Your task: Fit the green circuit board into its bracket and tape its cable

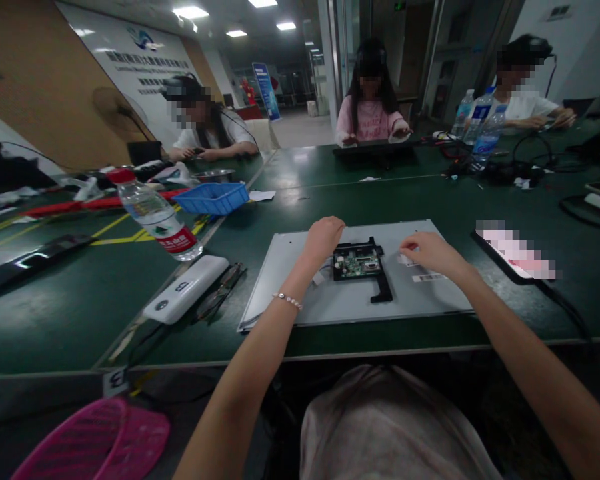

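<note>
In the head view, one grey flat panel (340,305) lies on the table (320,193), bearing one circuit board (363,265) in one black bracket (384,288). Two hands are over it: the left hand (326,235), fingers curled, just beyond the board; the right hand (427,252), fingertips nearly together, near one barcode label (429,277). Whether either grasps anything, I cannot tell. One power bank (187,289) lies left.

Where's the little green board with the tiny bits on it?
In the head view, the green circuit board sits within the black frame on the grey panel, between the left hand and the right hand.
</note>
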A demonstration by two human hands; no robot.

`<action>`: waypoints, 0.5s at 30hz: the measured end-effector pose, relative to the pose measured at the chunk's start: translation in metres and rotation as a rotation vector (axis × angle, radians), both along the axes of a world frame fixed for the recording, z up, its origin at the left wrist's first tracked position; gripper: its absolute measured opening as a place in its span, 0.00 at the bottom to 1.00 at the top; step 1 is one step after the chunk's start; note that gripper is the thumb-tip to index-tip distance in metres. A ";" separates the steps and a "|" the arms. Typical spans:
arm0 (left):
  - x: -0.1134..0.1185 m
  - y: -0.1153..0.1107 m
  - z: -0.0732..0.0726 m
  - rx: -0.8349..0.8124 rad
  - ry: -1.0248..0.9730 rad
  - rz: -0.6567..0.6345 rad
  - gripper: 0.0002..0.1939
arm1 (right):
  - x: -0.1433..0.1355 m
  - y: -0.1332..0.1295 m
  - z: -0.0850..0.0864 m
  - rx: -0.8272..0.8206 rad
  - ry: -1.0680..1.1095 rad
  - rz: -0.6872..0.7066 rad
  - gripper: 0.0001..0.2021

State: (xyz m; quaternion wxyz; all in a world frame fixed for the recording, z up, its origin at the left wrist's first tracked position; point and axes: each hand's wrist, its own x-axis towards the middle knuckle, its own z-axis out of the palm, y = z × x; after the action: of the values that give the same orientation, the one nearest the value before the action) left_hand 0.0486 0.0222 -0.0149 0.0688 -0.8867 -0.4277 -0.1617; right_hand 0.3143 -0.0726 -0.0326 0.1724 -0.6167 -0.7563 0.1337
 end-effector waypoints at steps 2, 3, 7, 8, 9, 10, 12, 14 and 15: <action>0.001 0.001 -0.001 0.007 -0.029 0.016 0.15 | 0.000 0.000 0.000 -0.004 0.008 -0.002 0.13; 0.002 0.002 -0.002 -0.013 -0.023 0.017 0.14 | 0.000 0.000 0.000 -0.006 0.009 -0.003 0.13; 0.000 0.008 -0.011 -0.095 -0.007 0.028 0.13 | 0.000 -0.001 0.000 -0.009 0.014 0.001 0.13; -0.002 0.010 -0.012 -0.099 -0.030 0.028 0.13 | 0.000 -0.001 0.000 -0.009 0.015 0.004 0.12; -0.004 0.012 -0.012 -0.105 -0.067 0.022 0.14 | 0.000 -0.002 0.001 -0.006 0.015 0.006 0.12; -0.006 0.013 -0.011 -0.112 -0.113 0.011 0.14 | 0.000 -0.002 0.001 -0.002 0.013 0.009 0.12; -0.012 0.015 -0.009 -0.136 -0.213 -0.017 0.15 | -0.001 -0.002 0.002 0.004 0.011 0.009 0.12; -0.017 0.015 -0.004 -0.158 -0.271 -0.032 0.15 | -0.001 -0.003 0.003 0.000 0.014 0.003 0.11; -0.020 0.014 -0.002 -0.160 -0.278 -0.033 0.15 | -0.002 -0.003 0.004 -0.003 0.017 0.001 0.11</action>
State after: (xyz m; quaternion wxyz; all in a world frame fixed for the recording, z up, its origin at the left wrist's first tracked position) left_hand 0.0285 0.0366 -0.0172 -0.0643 -0.8653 -0.4300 -0.2494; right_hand 0.3124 -0.0756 -0.0288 0.1779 -0.6156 -0.7548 0.1401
